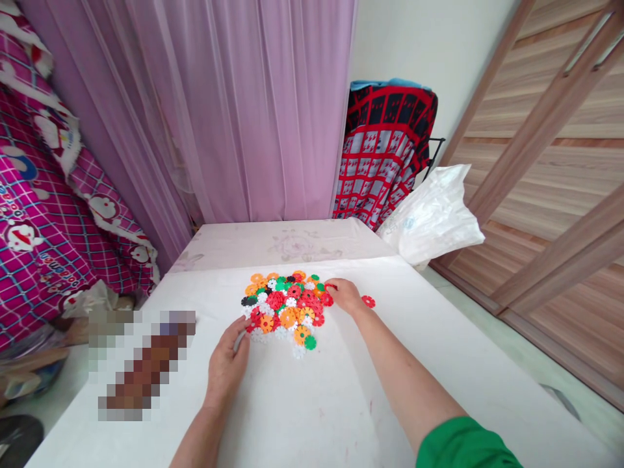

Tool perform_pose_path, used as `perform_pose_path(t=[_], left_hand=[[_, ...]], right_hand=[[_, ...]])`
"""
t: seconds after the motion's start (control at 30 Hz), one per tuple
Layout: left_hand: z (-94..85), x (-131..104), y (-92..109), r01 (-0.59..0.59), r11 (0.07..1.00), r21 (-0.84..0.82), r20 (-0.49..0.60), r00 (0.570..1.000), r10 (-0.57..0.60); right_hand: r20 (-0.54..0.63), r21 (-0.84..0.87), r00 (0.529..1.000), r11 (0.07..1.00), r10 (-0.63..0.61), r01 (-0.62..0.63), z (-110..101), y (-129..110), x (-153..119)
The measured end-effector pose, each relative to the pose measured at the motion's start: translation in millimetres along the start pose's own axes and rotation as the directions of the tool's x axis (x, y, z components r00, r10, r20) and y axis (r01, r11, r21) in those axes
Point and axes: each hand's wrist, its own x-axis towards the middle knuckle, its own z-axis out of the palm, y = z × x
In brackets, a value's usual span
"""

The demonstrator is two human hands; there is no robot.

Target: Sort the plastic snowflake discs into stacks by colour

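A heap of small plastic snowflake discs [287, 316] in red, orange, white, green and black lies on the white-covered table. At the heap's left edge is my left hand [229, 357], thumb and fingers curved together around the rim of a red snowflake disc [251, 325]. Across the heap, my right hand [345, 296] pinches another red snowflake disc [331, 286], seen nearly edge-on at the fingertips. A single red disc [368, 301] lies apart, just right of my right wrist. A green disc [310, 342] sits at the heap's near edge.
The table [302, 409] has a flowered cover [234, 244] at its far end. A blurred-out brown object [151, 364] lies on the left side. A white plastic bag [433, 218] stands at the far right edge. Purple curtains [253, 110] hang behind; a wooden wardrobe [550, 175] is right.
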Motion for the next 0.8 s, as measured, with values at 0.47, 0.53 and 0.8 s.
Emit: perform_pose_path(t=[0.47,0.53,0.8], left_hand=[[-1.0,3,-1,0.01,1.0,0.019,0.014,1.0,-0.011],[-1.3,3,0,0.023,0.999,0.026,0.016,1.0,-0.023],[-0.2,3,-3,0.026,0.999,0.024,0.016,1.0,-0.027]], right_hand=[[-0.162,0.3,0.945,0.927,0.283,-0.227,-51,98,-31],[-0.161,0.276,0.945,0.933,0.283,-0.232,-46,96,-32],[-0.104,-0.057,0.992,0.995,0.076,-0.083,-52,98,-45]])
